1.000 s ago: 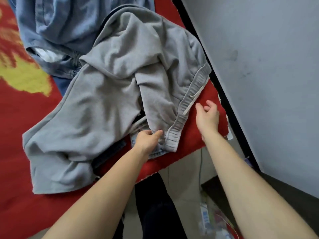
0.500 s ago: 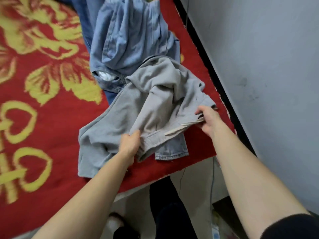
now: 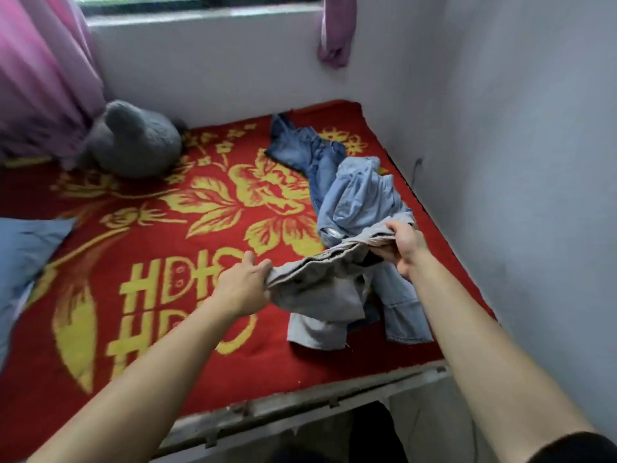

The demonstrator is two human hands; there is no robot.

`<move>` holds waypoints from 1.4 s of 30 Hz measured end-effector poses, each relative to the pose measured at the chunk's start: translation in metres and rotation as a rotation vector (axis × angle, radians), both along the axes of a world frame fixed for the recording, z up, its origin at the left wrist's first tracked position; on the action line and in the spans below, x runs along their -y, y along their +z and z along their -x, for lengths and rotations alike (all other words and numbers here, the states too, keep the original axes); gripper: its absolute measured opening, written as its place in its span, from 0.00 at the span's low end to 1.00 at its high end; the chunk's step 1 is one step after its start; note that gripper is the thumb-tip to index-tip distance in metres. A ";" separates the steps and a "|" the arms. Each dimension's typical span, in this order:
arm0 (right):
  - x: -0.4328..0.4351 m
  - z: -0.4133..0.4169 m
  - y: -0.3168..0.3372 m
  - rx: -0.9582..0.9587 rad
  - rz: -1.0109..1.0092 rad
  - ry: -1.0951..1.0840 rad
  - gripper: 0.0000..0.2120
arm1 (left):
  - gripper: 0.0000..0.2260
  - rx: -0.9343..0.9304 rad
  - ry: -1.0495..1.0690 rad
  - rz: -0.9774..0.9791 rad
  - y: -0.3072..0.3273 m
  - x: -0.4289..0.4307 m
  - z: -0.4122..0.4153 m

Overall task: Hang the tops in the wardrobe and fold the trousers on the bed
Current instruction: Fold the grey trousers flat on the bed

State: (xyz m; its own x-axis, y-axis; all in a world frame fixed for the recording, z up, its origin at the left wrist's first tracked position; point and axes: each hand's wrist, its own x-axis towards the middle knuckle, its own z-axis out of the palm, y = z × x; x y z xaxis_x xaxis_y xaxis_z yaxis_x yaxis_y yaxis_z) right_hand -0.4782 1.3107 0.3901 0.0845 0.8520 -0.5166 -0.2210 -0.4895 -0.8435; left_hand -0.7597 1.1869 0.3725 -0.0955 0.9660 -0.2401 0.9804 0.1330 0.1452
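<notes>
Grey sweat trousers (image 3: 320, 295) hang stretched between my two hands above the bed (image 3: 150, 295). My left hand (image 3: 245, 285) grips one end of their waistband. My right hand (image 3: 402, 245) grips the other end, a little higher and farther back. The legs droop onto the red and yellow blanket. Beneath and behind them lie light blue jeans (image 3: 360, 195), with one leg (image 3: 404, 312) reaching the bed's near edge. Darker blue jeans (image 3: 297, 145) lie crumpled farther back.
A grey plush toy (image 3: 133, 145) sits at the back left by a pink curtain (image 3: 43, 78). A blue pillow (image 3: 23, 255) lies at the left edge. The white wall (image 3: 517, 195) runs along the bed's right side. A metal bed frame (image 3: 300, 406) borders the near edge.
Both hands have closed on the grey trousers' waistband and lifted it off the blanket, pulling it taut. The view has pulled back and up, showing the whole bed.
</notes>
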 end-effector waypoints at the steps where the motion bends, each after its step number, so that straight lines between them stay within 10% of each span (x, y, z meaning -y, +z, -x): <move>1: 0.008 0.013 0.024 0.004 -0.048 0.006 0.09 | 0.16 0.043 0.056 -0.066 0.020 0.007 0.017; 13: 0.064 0.141 0.232 -0.301 -0.516 0.017 0.12 | 0.16 0.271 0.413 -1.009 0.213 0.037 0.132; 20: 0.053 0.163 0.169 -0.168 -0.262 0.143 0.10 | 0.12 -0.102 0.327 -0.663 0.163 0.039 0.173; 33: -0.069 0.227 0.027 0.106 0.187 0.465 0.12 | 0.11 -0.110 0.371 0.408 0.053 -0.067 0.232; 38: -0.165 0.281 0.070 -0.080 0.119 0.484 0.18 | 0.10 0.446 0.662 -0.123 0.081 -0.149 0.282; 42: -0.229 0.323 0.155 -0.132 -0.116 0.526 0.17 | 0.07 0.552 0.741 -0.622 0.154 -0.212 0.324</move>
